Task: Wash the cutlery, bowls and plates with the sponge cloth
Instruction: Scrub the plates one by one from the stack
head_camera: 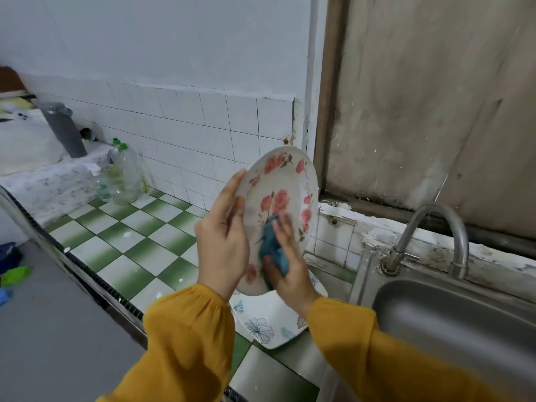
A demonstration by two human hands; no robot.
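One feed on my screen: the head camera, worn up high, facing forward and tilted down. It's in close, with the rose plate point(287, 181) mid-frame, just left of the sink point(452, 323). Yellow sleeves point(188, 338) run in from the bottom edge. The sink is clipped at the right border; the tiled tabletop point(121, 245) stretches away to its left, wall point(174, 53) behind it. Wide lens, lines bending.

The rose plate point(278, 181), white with pink-red roses round the rim and in the middle, is held up on edge above the counter point(130, 248), its face turned toward the camera. The left hand point(223, 242) grips its left rim. A teal sponge cloth point(272, 250) is pressed against its lower face by the right hand point(290, 271). Below, a white blue-flowered plate point(266, 320) lies flat at the counter's sink-side edge.
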